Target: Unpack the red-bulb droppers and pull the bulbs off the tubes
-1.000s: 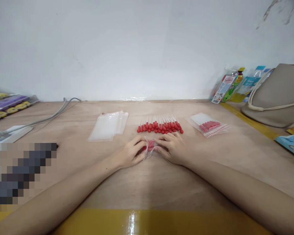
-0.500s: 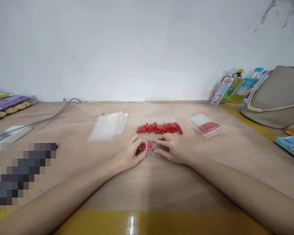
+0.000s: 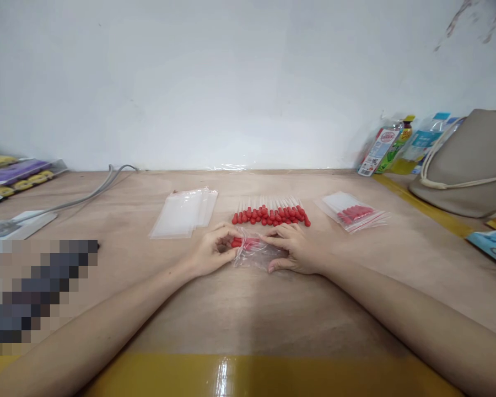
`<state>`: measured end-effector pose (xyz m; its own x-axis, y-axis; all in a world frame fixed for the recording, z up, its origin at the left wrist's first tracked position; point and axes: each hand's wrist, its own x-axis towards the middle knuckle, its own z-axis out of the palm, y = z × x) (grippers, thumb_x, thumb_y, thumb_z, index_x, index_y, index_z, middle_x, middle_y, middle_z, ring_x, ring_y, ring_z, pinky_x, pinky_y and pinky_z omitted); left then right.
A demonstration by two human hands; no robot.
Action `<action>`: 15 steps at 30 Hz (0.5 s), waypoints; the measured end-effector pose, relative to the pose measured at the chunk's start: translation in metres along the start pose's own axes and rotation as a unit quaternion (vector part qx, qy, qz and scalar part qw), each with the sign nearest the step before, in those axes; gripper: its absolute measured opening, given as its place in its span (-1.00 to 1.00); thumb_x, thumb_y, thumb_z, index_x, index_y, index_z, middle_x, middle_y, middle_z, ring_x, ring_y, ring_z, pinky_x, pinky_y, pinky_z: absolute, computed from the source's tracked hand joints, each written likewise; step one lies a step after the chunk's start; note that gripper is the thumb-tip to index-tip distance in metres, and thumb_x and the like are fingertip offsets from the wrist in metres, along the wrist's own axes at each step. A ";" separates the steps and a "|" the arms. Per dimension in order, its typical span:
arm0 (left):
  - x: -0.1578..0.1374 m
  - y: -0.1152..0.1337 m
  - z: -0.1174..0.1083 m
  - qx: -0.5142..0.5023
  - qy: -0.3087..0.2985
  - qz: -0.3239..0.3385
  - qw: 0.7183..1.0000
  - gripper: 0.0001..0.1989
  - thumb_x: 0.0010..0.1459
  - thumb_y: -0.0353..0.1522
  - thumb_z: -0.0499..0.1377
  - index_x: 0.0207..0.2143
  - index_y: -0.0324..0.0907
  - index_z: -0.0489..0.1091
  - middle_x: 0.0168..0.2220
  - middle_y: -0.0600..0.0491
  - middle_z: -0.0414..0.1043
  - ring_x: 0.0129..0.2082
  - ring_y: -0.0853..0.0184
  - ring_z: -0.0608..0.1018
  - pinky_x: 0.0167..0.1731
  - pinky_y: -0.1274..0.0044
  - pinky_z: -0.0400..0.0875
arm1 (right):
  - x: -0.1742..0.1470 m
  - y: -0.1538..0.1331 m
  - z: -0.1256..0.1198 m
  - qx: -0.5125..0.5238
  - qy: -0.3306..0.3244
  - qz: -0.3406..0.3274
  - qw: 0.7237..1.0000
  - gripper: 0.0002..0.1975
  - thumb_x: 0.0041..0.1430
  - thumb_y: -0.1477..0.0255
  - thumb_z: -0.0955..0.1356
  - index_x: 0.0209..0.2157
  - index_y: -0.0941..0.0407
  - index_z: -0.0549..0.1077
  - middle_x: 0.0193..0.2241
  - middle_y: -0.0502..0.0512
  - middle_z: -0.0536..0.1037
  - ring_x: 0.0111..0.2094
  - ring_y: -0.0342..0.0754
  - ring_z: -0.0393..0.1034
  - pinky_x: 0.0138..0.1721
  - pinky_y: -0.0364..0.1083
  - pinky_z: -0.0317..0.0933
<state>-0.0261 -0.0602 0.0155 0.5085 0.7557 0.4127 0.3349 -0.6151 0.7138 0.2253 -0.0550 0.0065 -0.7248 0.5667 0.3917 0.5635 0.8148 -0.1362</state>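
Observation:
A small clear plastic bag (image 3: 256,260) lies between my hands, with several red-headed sticks (image 3: 251,242) partly inside it. My left hand (image 3: 213,251) curls round its left end, where some red heads stick out by the fingers. On the other end, the fingers of my right hand (image 3: 291,248) grip the film, the thumb low and the index finger at its upper edge. Just beyond my hands, a row of loose red-headed white sticks (image 3: 273,214) lies with the heads toward me.
Flat zip bags (image 3: 177,215) are stacked to the left of the row. Filled bags with red heads (image 3: 353,214) lie to the right. A grey cable (image 3: 86,196) runs along the left. Bottles (image 3: 421,140) and a grey-brown bag (image 3: 471,160) stand at the back right.
My left hand has shifted slightly left, and my right thumb has moved down and out. The plastic bag is spread wider, showing more of its film.

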 end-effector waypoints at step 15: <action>0.020 -0.005 -0.121 0.048 0.234 -0.176 0.955 -0.68 -0.28 -0.26 0.31 -0.41 -0.19 0.38 -0.43 0.04 0.48 -0.39 0.31 0.53 -0.37 0.50 0.43 | -0.003 0.001 0.002 0.037 0.015 0.007 0.999 -0.38 -0.04 0.01 0.31 0.02 0.04 0.33 -0.09 0.17 0.39 -0.14 0.01 0.24 -0.15 0.02 0.12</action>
<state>-0.1135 -0.0145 0.0891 -0.0515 0.9236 0.3799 0.5028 -0.3047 0.8089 0.2271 -0.0552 0.0036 -0.7037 0.5757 0.4164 0.5421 0.8139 -0.2091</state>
